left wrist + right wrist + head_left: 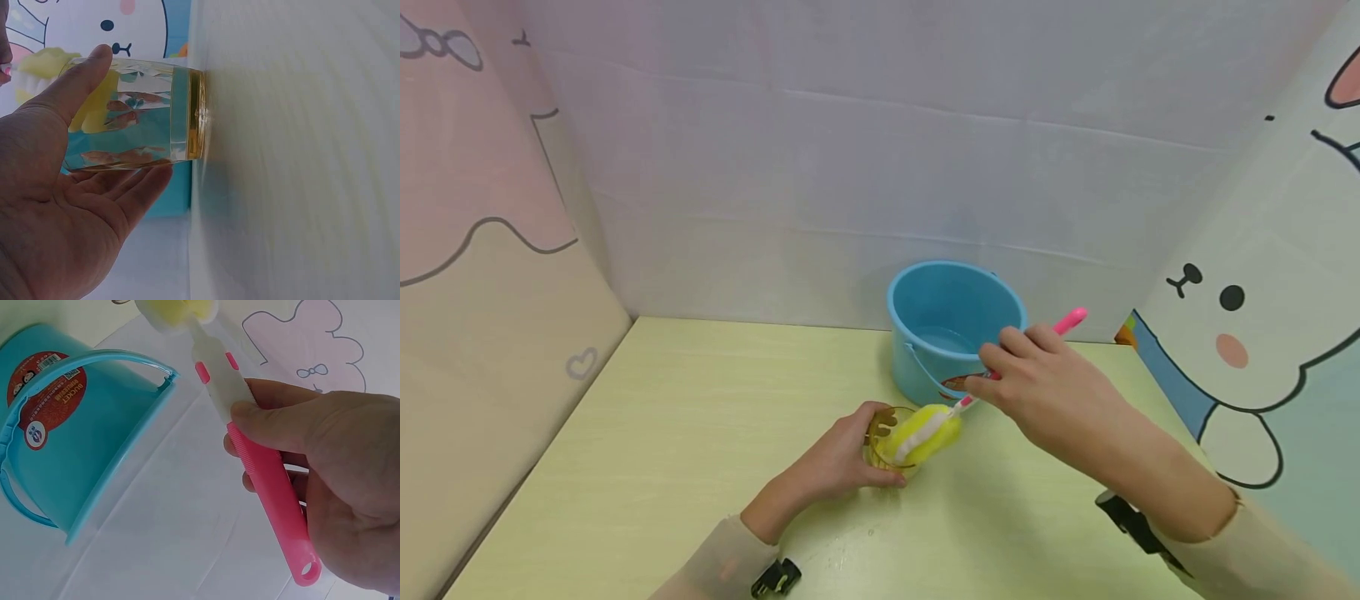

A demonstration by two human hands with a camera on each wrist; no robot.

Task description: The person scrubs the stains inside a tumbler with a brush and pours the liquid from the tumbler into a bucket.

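Note:
My left hand curls round an amber-tinted clear glass, which stands upright on the table, mouth up. In my right hand is the pink and white handle of a sponge brush, pinched between thumb and fingers. Its yellow and white sponge head tilts down into the mouth of the glass, partly inside and partly above the rim. Through the glass wall, the left wrist view shows yellow sponge in its upper part. The glass base is at the table surface.
A blue bucket with a handle and a red label stands just behind the glass, near the back wall. Small water drops lie on the table near the front. Printed cloth walls enclose the back and sides.

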